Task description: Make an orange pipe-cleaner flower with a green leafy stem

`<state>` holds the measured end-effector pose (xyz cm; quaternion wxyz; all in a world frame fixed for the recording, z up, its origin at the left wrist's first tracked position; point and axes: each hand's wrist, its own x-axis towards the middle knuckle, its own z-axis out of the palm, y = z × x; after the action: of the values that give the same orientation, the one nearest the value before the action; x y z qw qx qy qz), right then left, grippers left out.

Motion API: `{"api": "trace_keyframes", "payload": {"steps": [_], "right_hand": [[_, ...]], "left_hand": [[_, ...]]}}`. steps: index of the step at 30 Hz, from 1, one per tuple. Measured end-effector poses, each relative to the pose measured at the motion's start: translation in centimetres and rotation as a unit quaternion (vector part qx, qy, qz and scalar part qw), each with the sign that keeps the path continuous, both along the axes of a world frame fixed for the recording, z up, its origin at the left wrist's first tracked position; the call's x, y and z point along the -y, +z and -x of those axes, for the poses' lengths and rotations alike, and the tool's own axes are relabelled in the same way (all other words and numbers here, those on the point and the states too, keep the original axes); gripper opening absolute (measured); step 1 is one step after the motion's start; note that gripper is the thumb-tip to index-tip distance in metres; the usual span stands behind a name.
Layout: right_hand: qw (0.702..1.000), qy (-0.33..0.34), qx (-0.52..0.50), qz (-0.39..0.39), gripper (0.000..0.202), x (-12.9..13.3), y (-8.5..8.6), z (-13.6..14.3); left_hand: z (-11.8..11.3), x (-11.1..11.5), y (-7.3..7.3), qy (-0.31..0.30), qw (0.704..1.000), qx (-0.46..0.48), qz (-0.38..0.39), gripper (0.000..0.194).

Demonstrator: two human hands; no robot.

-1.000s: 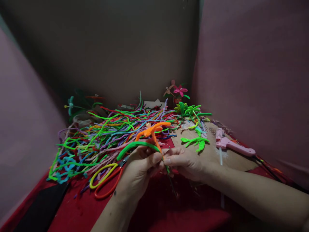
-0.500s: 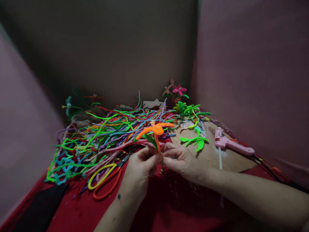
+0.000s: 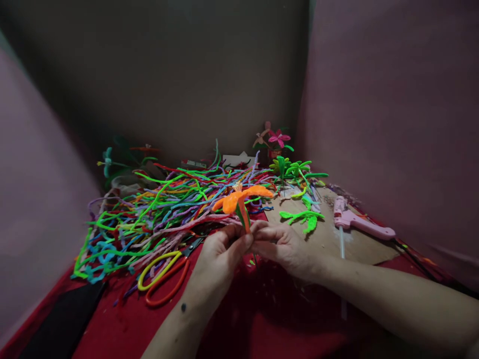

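An orange pipe-cleaner flower (image 3: 239, 198) stands upright above my two hands, with pale stamens on top and a dark green leaf (image 3: 240, 214) along its stem. My left hand (image 3: 226, 249) pinches the stem between thumb and fingers. From the other side my right hand (image 3: 279, 244) closes on the same stem, its fingertips touching those of the left. The stem's lower end pokes out under the fingers. Close by on the left lie scissors (image 3: 166, 279) with one yellow and one red handle.
A heap of coloured pipe cleaners (image 3: 164, 199) spreads behind and left. On a cardboard sheet (image 3: 368, 249) at right rest green leaf pieces (image 3: 305, 217) and a pink glue gun (image 3: 361, 223). Finished flowers (image 3: 279, 138) stand at the back. A black flat item (image 3: 65, 319) lies front left.
The orange flower has turned about its stem, so its petals and the green leaf face differently. Both hands stay in nearly the same place, still gripping the stem.
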<state>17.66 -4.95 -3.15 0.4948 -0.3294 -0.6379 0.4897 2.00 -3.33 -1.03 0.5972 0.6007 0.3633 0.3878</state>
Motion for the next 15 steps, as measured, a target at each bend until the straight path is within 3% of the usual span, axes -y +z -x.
{"api": "trace_keyframes", "payload": {"steps": [8,15], "right_hand": [[0.998,0.031,0.056,0.003,0.025,0.1,1.1,0.0],[0.988,0.11,0.01,0.108,0.027,-0.2,0.4,-0.5]], "left_hand": [[-0.2,-0.2,-0.2,0.004,0.99,0.089,0.106,0.02],[0.0,0.1,0.6,-0.024,0.982,0.141,0.125,0.015]]}}
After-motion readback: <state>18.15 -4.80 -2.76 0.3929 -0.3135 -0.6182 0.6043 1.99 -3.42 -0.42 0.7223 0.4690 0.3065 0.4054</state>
